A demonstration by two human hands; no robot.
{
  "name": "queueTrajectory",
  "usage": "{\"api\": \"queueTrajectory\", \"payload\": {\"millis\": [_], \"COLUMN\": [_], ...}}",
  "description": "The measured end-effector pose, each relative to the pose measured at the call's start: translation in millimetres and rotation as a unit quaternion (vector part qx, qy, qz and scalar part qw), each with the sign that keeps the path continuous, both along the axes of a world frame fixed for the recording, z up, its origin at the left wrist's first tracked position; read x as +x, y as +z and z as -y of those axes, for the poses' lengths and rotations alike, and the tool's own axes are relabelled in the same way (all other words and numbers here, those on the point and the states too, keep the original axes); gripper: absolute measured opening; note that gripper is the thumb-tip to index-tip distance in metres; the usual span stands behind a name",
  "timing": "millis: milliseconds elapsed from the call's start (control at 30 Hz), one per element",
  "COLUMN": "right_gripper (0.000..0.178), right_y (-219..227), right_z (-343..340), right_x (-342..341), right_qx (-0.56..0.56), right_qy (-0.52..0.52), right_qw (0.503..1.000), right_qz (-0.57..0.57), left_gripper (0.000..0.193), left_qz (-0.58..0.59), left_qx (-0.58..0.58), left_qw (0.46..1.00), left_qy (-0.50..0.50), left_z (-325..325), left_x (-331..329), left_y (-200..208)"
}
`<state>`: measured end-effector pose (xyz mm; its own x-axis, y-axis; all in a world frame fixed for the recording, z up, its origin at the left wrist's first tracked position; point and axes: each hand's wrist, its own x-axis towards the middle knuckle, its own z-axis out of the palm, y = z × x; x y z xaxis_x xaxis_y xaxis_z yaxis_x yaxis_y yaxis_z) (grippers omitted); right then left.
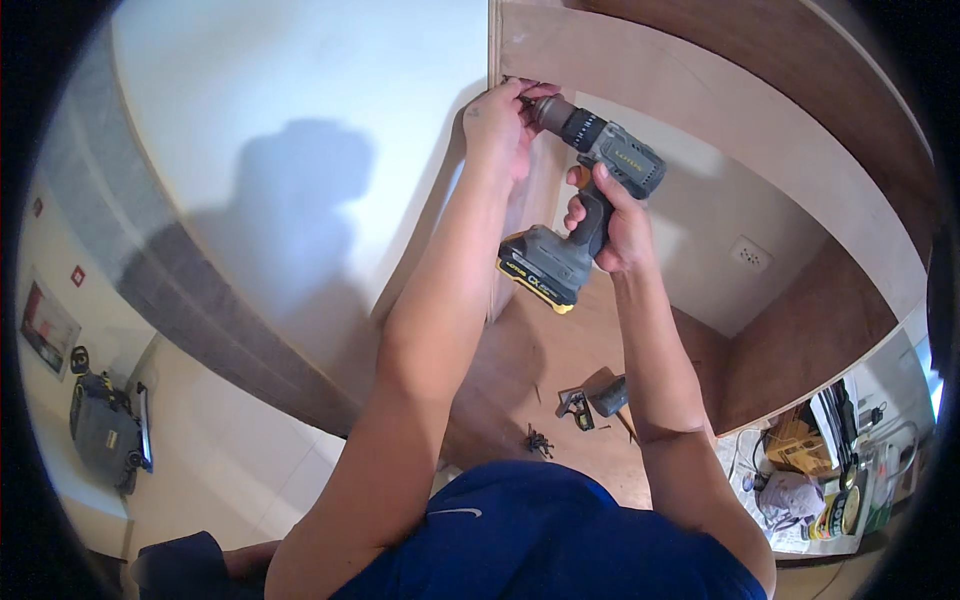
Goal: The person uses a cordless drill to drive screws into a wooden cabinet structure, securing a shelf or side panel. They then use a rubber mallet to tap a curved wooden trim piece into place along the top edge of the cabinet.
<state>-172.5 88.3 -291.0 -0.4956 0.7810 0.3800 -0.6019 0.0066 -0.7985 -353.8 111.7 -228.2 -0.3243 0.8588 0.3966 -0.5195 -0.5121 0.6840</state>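
R hand [622, 225]: gripping drill [632, 165]
L hand [497, 122]: at cabinet's [690, 55] top L corner; can't tell my grip
White panel [390, 60]: up, I'd say
Screws [539, 441]: loose nr near edge, prob. undriven

Wears a blue shirt [530, 545] at the bottom middle of the frame, smooth and rounded along its upper edge, darkening to navy in the shaded lower folds. Carries a small, pale, curved logo mark [457, 512] near the shirt's left edge, thin and tapering at one end, thicker and hooked at the other. Leaves bare both the left arm [440, 330], crossing from lower left to upper middle, and the right arm [655, 350], right of centre, with creases at its elbow. Shows a small dark marking [473, 112] near the wrist of the bare left hand [498, 120], too small to read. Ends on the other side in an equally bare right hand [627, 228], with a short nail on the thumb.
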Motion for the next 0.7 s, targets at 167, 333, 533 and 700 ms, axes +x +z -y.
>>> {"api": "queueTrajectory", "payload": {"millis": [167,333,533,700], "right_gripper": [0.029,0.043,0.049,0.051], "right_y": [0,-59,-64,-77], "right_z": [21,42,78,82], "right_x": [0,32,70,110], "right_qx": [-0.008,-0.046,-0.016,0.030], "right_qy": [-0.031,-0.034,-0.082,-0.117], "right_qw": [0.999,0.995,0.992,0.992], "right_qz": [-0.035,-0.078,-0.093,-0.033], "left_gripper": [0.029,0.027,0.030,0.036], "left_qz": [-0.092,0.081,0.263,0.319], "left_qx": [-0.064,-0.058,0.128,0.137], "left_qw": [0.986,0.994,0.956,0.938], "left_qy": [0.123,0.048,0.025,0.024], "left_z": [11,15,-15,-9], "left_x": [2,16,41,56], "left_y": [3,-18,5,8]}}
